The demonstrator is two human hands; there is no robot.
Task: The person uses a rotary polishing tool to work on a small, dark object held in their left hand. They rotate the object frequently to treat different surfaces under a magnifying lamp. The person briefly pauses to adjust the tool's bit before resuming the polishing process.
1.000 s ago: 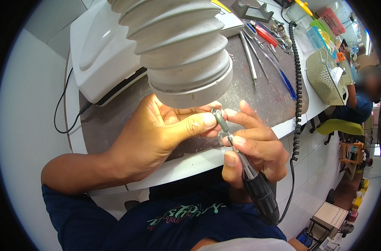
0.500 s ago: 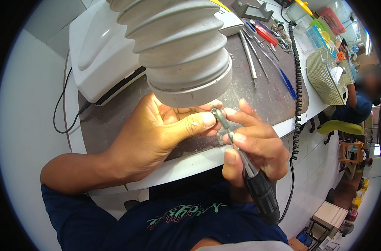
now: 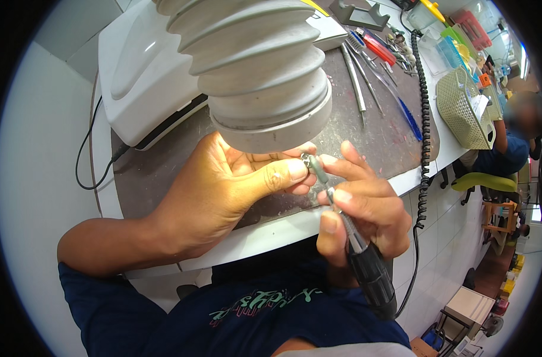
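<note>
My left hand (image 3: 223,187) pinches a small shiny metal piece (image 3: 306,159) between thumb and fingers; most of the piece is hidden by them. In my right hand (image 3: 375,208) is a rotary handpiece (image 3: 371,276) with a black rear body and a metal front, held like a pen. Its grey-green abrasive tip (image 3: 319,171) meets or nearly meets the metal piece; contact is too small to tell. Both hands are close together over the near edge of the dark mat (image 3: 158,187), just below the mouth of a ribbed white hose (image 3: 271,134).
A white machine (image 3: 146,65) stands at the left. Slim metal tools (image 3: 355,80), a blue-handled brush (image 3: 409,119) and a red-handled tool (image 3: 379,49) lie at the far right. A coiled black cord (image 3: 424,125) hangs near a cream basket (image 3: 461,113). A person (image 3: 511,140) sits beyond.
The abrasive tip and handpiece have shifted very slightly at the metal piece, and a little more of its shiny surface shows. Both hands keep their grip and place.
</note>
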